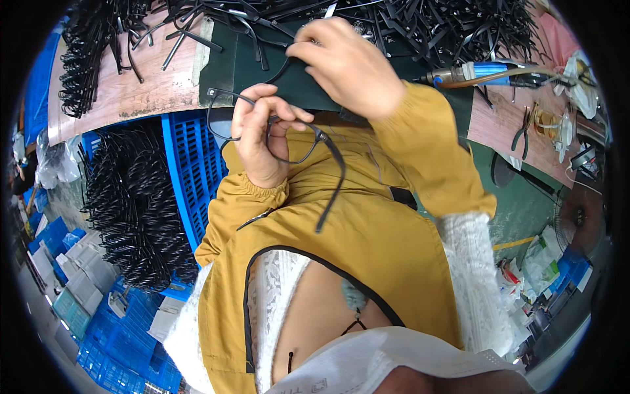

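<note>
Holding a black spectacle frame (335, 153), the left hand (262, 134) has its thumb and fingers clamped on the rims, which show to either side of the fingertips. One temple arm (342, 174) of it hangs open, to the right of these fingers and bending down toward the lap. Up and to the right of them, the right hand (351, 69) has its fingers curled, thumb and forefinger close together by a slim black strip (282, 69); blur leaves it unclear whether they grip it. Beyond the right fingertips, loose black temples (453, 31) lie heaped on a dark green mat (226, 62). Right of that hand is a blue powered screwdriver (487, 71), with pliers (523, 136) farther right and lower. Below and left of the left fingers, a blue crate (176, 141) stands beside bunched black frames (134, 210)
</note>
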Motion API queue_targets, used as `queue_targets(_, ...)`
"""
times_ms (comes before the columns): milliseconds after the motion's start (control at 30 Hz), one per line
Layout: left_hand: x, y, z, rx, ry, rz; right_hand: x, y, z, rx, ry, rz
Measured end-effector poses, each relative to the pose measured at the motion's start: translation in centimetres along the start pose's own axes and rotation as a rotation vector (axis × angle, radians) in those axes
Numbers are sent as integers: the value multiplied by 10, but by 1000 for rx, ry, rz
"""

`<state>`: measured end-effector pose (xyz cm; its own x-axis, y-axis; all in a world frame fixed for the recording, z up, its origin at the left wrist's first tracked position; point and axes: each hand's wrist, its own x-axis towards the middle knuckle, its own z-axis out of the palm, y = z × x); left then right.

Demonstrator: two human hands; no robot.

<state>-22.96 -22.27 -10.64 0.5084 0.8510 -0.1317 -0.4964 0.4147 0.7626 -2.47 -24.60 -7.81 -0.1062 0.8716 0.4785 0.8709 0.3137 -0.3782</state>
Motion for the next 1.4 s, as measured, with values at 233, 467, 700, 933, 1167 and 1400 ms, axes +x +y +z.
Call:
queue_targets(233,0,23,-15,-76,26,-293,8,-4,-18,196,302,93)
queue_targets(467,7,-13,31,100,-370,-982,-108,-33,-27,311,445,542)
queue_targets(700,2,-27,49,162,-377,-1088,-126,-34,-33,590,491,748)
queue_targets(933,4,-25,47,161,-401,-1055,-115,-26,-21,801,417,748)
queue_targets(1167,6,-22,57,257,-381,-1028,-104,-21,-25,644,313,732)
queue_targets(1400,6,-15,65,219,-342,-1078,-105,-8,-23,618,269,635)
